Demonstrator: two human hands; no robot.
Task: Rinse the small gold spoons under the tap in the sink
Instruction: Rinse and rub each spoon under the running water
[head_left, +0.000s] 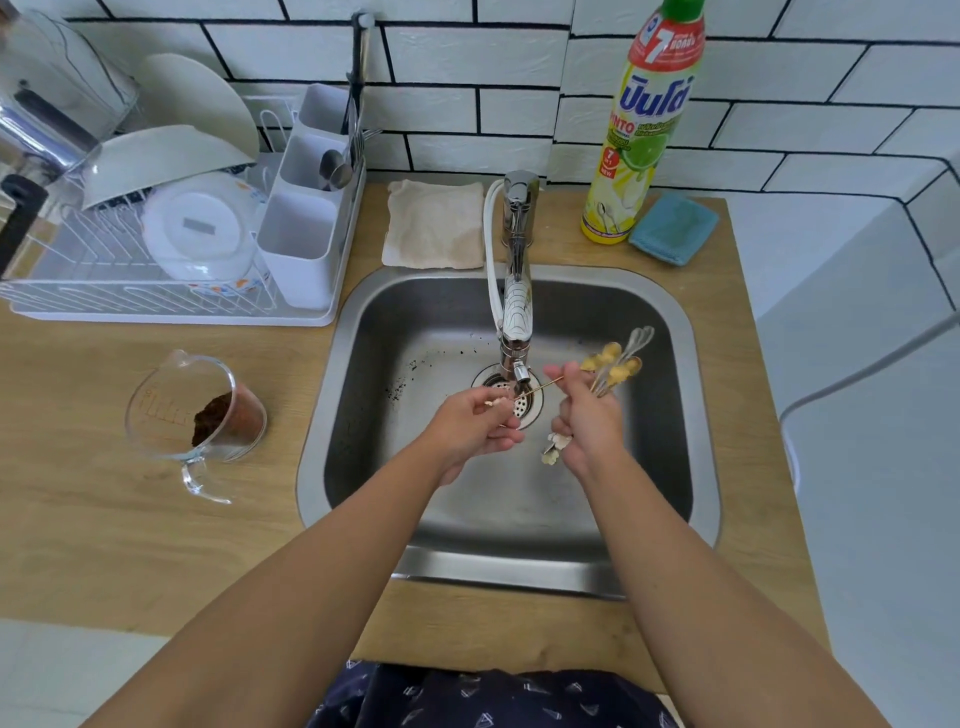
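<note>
Under the tap (515, 291), over the sink (670, 332), the left hand (480, 426) pinched one thin gold spoon (540, 387) at its spout. Just right of the tap, the right hand (589, 415) gripped a bundle of gold spoons (615, 364).

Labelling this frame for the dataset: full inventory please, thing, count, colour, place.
sink: 1, steel, centre
tap: 1, chrome, over drain
spoon bunch: several, gold, in right hand
single spoon: 1, gold, under tap, in left hand
soap bottle: 1, yellow-green, behind sink
blue cloth: 1, right of bottle
beige cloth: 1, left of tap
rack: 1, white, back left, holds plates and bowls
cutlery caddy: 1, white, on the rack's right side
jug: 1, clear, brown grounds inside, left counter
counter: 1, wood
left hand: pinches single spoon
right hand: grips bunch
</note>
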